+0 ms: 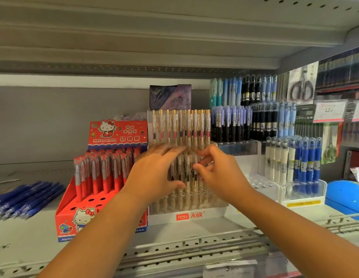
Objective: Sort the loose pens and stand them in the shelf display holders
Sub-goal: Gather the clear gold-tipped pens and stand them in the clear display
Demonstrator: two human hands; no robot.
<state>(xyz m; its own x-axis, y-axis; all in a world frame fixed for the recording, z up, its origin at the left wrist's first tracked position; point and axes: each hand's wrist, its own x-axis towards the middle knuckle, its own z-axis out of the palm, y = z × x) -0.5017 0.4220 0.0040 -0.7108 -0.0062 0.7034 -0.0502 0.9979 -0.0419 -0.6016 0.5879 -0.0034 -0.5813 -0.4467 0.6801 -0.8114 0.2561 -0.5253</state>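
Fingers (pixel 170 150) of the left hand (pixel 154 173) lie straight across the front-row gold-clip pens (pixel 186 173) in the clear holder (pixel 186 205). The right hand (pixel 220 175) pinches one with curled fingers. A red pen box (pixel 74 217) stands at 9 o'clock, with loose blue pens (pixel 28 197) beyond. Blue-capped pens (pixel 306 157) stand at 3 o'clock.

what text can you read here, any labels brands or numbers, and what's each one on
"HELLO KITTY": header card of the red pen box
"hesu 禾硕": white base of the clear pen holder
"12": price tag at right, rest blurred
"5": paper label under the shelf edge, rest blurred
Too blurred: Chinese characters on the red pen box, yellow strip, scissors pack.
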